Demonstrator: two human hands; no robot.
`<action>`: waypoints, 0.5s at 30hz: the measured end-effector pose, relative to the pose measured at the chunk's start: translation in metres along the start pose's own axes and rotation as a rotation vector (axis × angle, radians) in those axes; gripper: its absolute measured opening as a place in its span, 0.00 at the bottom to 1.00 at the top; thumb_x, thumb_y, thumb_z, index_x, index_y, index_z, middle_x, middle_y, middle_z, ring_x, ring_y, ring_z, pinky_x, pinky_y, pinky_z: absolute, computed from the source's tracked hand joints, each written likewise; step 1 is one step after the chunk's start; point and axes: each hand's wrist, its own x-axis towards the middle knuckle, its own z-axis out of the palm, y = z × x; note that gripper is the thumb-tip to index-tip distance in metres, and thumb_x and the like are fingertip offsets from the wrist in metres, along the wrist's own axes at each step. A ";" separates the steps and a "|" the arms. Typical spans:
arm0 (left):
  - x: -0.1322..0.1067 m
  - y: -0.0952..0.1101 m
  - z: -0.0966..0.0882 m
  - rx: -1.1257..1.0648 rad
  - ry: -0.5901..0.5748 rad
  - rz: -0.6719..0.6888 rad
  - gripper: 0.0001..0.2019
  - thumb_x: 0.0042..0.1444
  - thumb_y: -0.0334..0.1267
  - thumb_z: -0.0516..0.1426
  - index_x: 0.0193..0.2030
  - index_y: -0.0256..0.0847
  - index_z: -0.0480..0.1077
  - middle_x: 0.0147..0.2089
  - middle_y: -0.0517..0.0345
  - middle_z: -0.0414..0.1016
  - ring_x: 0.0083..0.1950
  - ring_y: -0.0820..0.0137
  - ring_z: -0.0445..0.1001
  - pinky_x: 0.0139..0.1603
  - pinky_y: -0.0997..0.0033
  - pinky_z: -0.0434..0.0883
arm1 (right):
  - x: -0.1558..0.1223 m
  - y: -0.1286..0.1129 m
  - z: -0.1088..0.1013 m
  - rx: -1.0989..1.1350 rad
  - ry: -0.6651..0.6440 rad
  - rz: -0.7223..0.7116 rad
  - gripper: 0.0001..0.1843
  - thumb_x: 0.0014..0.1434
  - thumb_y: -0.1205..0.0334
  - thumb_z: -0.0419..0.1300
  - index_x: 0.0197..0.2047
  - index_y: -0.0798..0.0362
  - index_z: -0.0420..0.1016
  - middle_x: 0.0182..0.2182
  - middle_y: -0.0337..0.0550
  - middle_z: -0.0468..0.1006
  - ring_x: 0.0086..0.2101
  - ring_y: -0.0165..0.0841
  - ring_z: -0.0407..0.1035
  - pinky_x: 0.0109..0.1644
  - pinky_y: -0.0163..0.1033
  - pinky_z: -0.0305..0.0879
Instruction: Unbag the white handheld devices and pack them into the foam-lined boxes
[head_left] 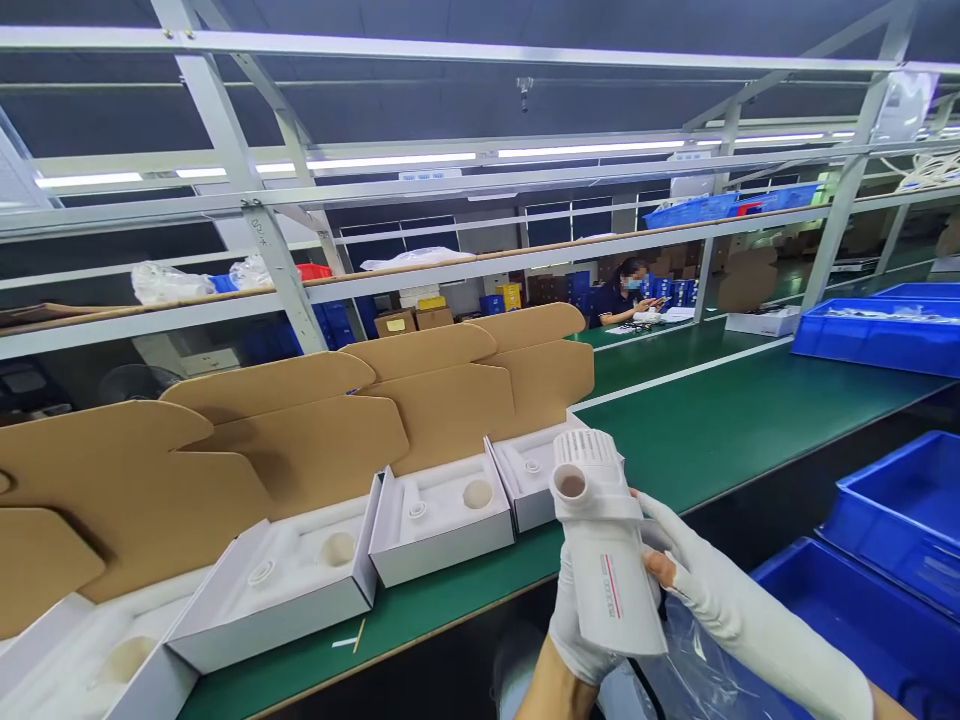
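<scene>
A white plastic appliance [611, 575] with a round port and a vented cap is held up in front of me, its cap end pointing away. Red and grey print runs along its body; I cannot tell its exact kind. My left hand [574, 625], in a white glove, grips it from below and the left. On its right side my right hand [667, 545], also gloved with a bare thumb tip, is closed against it, some fingers hidden behind. Just beyond it stands an open white box [536, 505] with a moulded white insert. A black cord shows below the appliance.
Several more open boxes [442, 550] with raised brown lids line the green bench [720, 430] to the left. Blue bins [907, 500] stand at the right. Metal shelving crosses overhead. A masked person [630, 290] sits farther back.
</scene>
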 end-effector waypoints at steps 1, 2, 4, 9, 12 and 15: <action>-0.002 0.000 0.001 -0.116 -0.034 -0.047 0.29 0.50 0.70 0.61 0.30 0.42 0.75 0.41 0.49 0.82 0.51 0.56 0.79 0.60 0.57 0.75 | -0.001 -0.005 0.002 0.024 -0.025 0.013 0.57 0.59 0.27 0.64 0.77 0.49 0.45 0.67 0.60 0.69 0.64 0.53 0.67 0.66 0.54 0.68; -0.004 0.000 0.003 -0.237 -0.075 -0.108 0.28 0.46 0.69 0.65 0.31 0.41 0.76 0.42 0.49 0.83 0.53 0.56 0.79 0.61 0.58 0.74 | -0.001 -0.011 0.004 0.038 -0.029 0.020 0.59 0.59 0.27 0.64 0.78 0.50 0.44 0.69 0.60 0.67 0.65 0.54 0.65 0.68 0.55 0.67; -0.006 0.001 0.005 -0.391 -0.143 -0.221 0.29 0.39 0.64 0.70 0.35 0.39 0.77 0.43 0.48 0.83 0.56 0.53 0.78 0.61 0.57 0.74 | -0.003 -0.021 0.007 0.073 -0.007 0.024 0.58 0.59 0.28 0.65 0.77 0.51 0.46 0.72 0.58 0.62 0.69 0.53 0.59 0.71 0.54 0.62; -0.007 0.010 0.007 -0.346 -0.153 -0.280 0.32 0.45 0.64 0.69 0.44 0.36 0.77 0.45 0.43 0.83 0.58 0.49 0.78 0.56 0.54 0.77 | -0.002 -0.017 0.008 0.302 -0.018 0.084 0.46 0.64 0.34 0.65 0.75 0.44 0.54 0.68 0.52 0.68 0.66 0.49 0.64 0.73 0.58 0.59; -0.007 0.013 0.009 -0.244 -0.165 -0.273 0.38 0.46 0.69 0.67 0.50 0.35 0.76 0.50 0.41 0.82 0.58 0.50 0.78 0.58 0.54 0.76 | 0.003 -0.004 0.008 0.497 -0.036 0.139 0.41 0.62 0.37 0.68 0.70 0.47 0.64 0.61 0.51 0.77 0.61 0.48 0.71 0.71 0.56 0.63; -0.004 0.018 0.011 0.041 -0.174 -0.179 0.39 0.54 0.74 0.56 0.49 0.36 0.76 0.49 0.44 0.82 0.52 0.54 0.79 0.59 0.56 0.74 | 0.012 0.008 0.004 0.685 0.007 0.225 0.36 0.56 0.38 0.72 0.60 0.49 0.74 0.56 0.50 0.81 0.57 0.49 0.74 0.68 0.54 0.67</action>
